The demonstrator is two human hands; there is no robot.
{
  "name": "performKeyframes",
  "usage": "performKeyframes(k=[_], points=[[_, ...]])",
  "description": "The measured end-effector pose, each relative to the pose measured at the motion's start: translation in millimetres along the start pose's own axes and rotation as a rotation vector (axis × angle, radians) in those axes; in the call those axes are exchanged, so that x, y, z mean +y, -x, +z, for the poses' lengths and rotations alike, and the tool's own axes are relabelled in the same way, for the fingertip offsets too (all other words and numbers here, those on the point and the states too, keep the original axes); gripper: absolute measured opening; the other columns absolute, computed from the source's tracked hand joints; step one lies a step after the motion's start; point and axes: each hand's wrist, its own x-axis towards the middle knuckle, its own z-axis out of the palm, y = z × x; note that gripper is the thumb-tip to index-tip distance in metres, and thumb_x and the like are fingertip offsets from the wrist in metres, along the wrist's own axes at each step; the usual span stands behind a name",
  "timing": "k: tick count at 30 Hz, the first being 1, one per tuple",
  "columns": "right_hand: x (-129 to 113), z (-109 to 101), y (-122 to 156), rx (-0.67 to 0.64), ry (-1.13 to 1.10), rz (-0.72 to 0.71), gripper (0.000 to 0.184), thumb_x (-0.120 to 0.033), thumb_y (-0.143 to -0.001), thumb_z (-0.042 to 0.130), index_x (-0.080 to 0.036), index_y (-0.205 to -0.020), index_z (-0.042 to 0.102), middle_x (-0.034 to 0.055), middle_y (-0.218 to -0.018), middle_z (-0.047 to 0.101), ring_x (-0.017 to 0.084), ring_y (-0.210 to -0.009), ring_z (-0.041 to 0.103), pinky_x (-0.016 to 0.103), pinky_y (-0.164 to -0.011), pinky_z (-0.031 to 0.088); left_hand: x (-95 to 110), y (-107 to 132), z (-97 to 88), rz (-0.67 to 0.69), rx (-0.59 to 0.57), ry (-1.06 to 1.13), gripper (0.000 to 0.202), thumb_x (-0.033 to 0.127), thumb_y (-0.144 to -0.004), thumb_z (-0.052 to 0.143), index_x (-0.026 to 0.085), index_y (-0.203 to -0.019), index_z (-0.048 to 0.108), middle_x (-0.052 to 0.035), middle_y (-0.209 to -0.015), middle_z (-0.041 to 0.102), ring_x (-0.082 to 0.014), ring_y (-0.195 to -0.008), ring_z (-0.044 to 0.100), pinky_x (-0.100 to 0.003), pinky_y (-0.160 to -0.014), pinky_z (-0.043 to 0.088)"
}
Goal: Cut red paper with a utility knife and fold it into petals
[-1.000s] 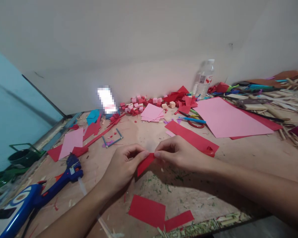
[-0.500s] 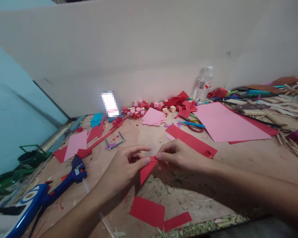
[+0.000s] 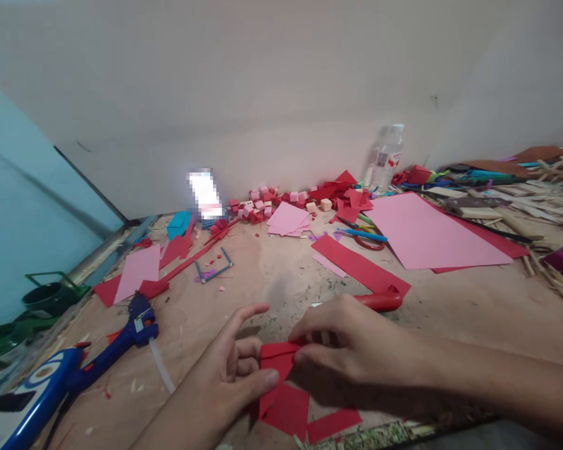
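Between my hands is a small piece of red paper [image 3: 278, 357] with a crease along its top edge. My left hand [image 3: 244, 365] pinches its left side, thumb in front, with the index finger stretched out above. My right hand [image 3: 340, 337] grips the upper right corner between thumb and fingers. Just below lies a red paper square [image 3: 288, 409], partly covered by the held piece. Beside that is a narrow red strip [image 3: 334, 425]. A red-handled tool [image 3: 380, 301] rests behind my right hand, most of its front end hidden.
A blue glue gun [image 3: 138, 325] lies at the left. Pink sheets [image 3: 436, 234], a red strip [image 3: 356, 262], scissors [image 3: 368, 242] and a bottle [image 3: 387, 159] are farther back. Small paper cubes [image 3: 258, 206] and a lit phone [image 3: 205, 195] stand by the wall. Wood sticks [image 3: 544, 187] crowd the right.
Both hands have come down toward the table's near edge with the red paper. Its creased top now faces me more openly. The red-handled tool behind my right hand shows more.
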Motion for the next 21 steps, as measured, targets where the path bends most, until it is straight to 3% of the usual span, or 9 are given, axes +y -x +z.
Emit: performKeyframes(k=[4, 7, 9, 11, 13, 15, 18, 21], points=[[4.0, 4.9, -7.2, -0.023, 0.067, 0.006, 0.02, -0.019, -0.094, 0.06, -0.018, -0.082, 0.077, -0.0035, -0.066, 0.065, 0.009, -0.057, 0.051, 0.022, -0.054, 0.035, -10.1, 11.1, -8.5, 0.039, 0.034, -0.179, 0.075, 0.033, -0.085, 0.072, 0.034, -0.151, 0.037, 0.0006, -0.094, 0.069, -0.0174, -0.076, 0.069, -0.027, -0.068, 0.054], [4.9, 7.0, -13.0, -0.037, 0.089, 0.017, 0.021, -0.017, -0.094, 0.059, -0.018, -0.08, 0.075, -0.0041, -0.064, 0.063, 0.008, -0.056, 0.049, 0.022, -0.054, 0.034, -11.9, 17.0, -15.3, 0.256, 0.145, -0.542, 0.066, 0.028, -0.086, 0.069, 0.035, -0.147, 0.045, 0.002, -0.093, 0.069, -0.0172, -0.076, 0.069, -0.026, -0.069, 0.056], [5.2, 7.2, -17.2, -0.075, 0.104, 0.03, 0.021, -0.016, -0.094, 0.059, -0.018, -0.082, 0.076, -0.0037, -0.065, 0.065, 0.009, -0.057, 0.051, 0.022, -0.054, 0.034, -8.2, 19.8, -18.4, 0.456, 0.255, -0.814, 0.048, 0.029, -0.087, 0.072, 0.032, -0.133, 0.058, -0.0008, -0.104, 0.069, -0.019, -0.085, 0.07, -0.028, -0.075, 0.058], [6.3, 7.8, -20.9, -0.103, 0.132, 0.037, 0.022, -0.017, -0.095, 0.06, -0.018, -0.086, 0.079, -0.002, -0.069, 0.07, 0.01, -0.059, 0.056, 0.023, -0.056, 0.037, -2.6, 21.8, -19.2, 0.617, 0.277, -1.009, 0.006, 0.028, -0.097, 0.062, 0.026, -0.101, 0.066, -0.002, -0.098, 0.068, -0.019, -0.088, 0.07, -0.027, -0.077, 0.057], [7.9, 8.5, -22.8, -0.095, 0.145, 0.016, 0.02, -0.019, -0.096, 0.062, -0.019, -0.092, 0.081, 0.0005, -0.076, 0.076, 0.013, -0.066, 0.064, 0.025, -0.062, 0.042, 1.3, 23.0, -18.4, 0.713, 0.118, -1.117, 0.018, 0.023, -0.103, 0.052, 0.026, -0.092, 0.066, -0.0009, -0.095, 0.069, -0.0167, -0.086, 0.07, -0.024, -0.073, 0.056], [9.2, 6.4, -20.8, -0.046, 0.134, -0.008, 0.018, -0.021, -0.097, 0.064, -0.02, -0.096, 0.082, 0.0016, -0.082, 0.079, 0.015, -0.073, 0.07, 0.026, -0.067, 0.046, 0.8, 23.3, -17.6, 0.815, 0.025, -1.203, 0.021, 0.019, -0.104, 0.047, 0.024, -0.1, 0.067, -0.0019, -0.103, 0.073, -0.0178, -0.094, 0.072, -0.027, -0.082, 0.059], [13.4, -8.7, -7.5, 0.082, 0.197, 0.009, 0.017, -0.027, -0.099, 0.065, -0.023, -0.095, 0.081, 0.0016, -0.084, 0.079, 0.017, -0.075, 0.071, 0.028, -0.068, 0.05, -6.6, 23.4, -19.2, 0.952, 0.053, -1.332, 0.027, 0.014, -0.104, 0.042, 0.021, -0.115, 0.065, -0.0043, -0.114, 0.076, -0.0201, -0.109, 0.072, -0.033, -0.102, 0.058], [27.9, -35.2, 17.1, 0.224, 0.44, -0.009, 0.019, -0.039, -0.101, 0.065, -0.026, -0.105, 0.078, 0.0045, -0.092, 0.078, 0.021, -0.082, 0.072, 0.033, -0.074, 0.055, -14.2, 22.9, -23.2, 0.991, 0.103, -1.416, 0.032, 0.012, -0.104, 0.039, 0.02, -0.119, 0.065, -0.0035, -0.114, 0.077, -0.019, -0.11, 0.072, -0.029, -0.102, 0.057]])
